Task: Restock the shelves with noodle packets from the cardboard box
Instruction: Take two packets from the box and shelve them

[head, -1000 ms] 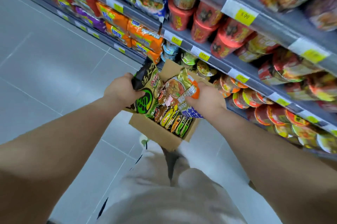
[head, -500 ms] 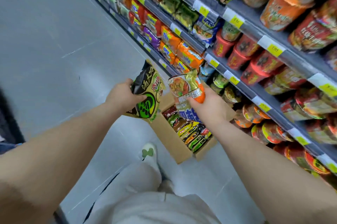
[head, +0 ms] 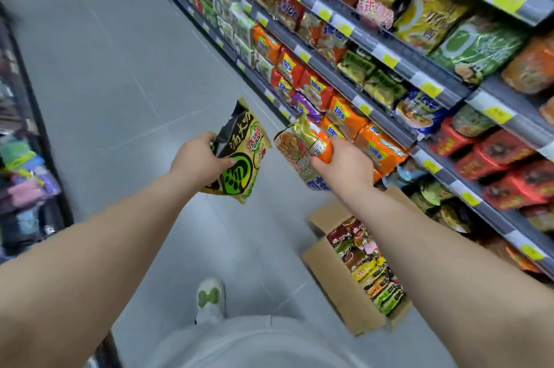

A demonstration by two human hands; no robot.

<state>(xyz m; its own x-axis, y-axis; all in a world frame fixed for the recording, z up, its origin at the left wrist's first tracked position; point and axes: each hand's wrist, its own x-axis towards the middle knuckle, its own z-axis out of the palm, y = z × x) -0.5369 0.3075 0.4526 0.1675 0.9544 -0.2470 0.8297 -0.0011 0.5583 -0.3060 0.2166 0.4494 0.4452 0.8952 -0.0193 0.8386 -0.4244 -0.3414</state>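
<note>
The left hand (head: 199, 162) grips a black-green packet (head: 239, 154); the right hand (head: 344, 168) grips an orange packet (head: 305, 147). The box (head: 338, 286) sits below the right forearm.

The fingers of the left hand (head: 199, 162) lie out of sight behind the black-and-green packet (head: 239, 154) it holds; only the thumb shows. The right hand (head: 344, 166) covers the lower part of the orange packet (head: 308, 142) it grips. The right forearm crosses the cardboard box (head: 338, 286) and hides its far side. The print on the packets inside is too small to read. The price labels (head: 389, 60) on the shelves (head: 367, 44) are blurred, their figures unreadable. The rack (head: 24, 157) at the left is a smear, cut off by the edge. Both arms run off the bottom.
</note>
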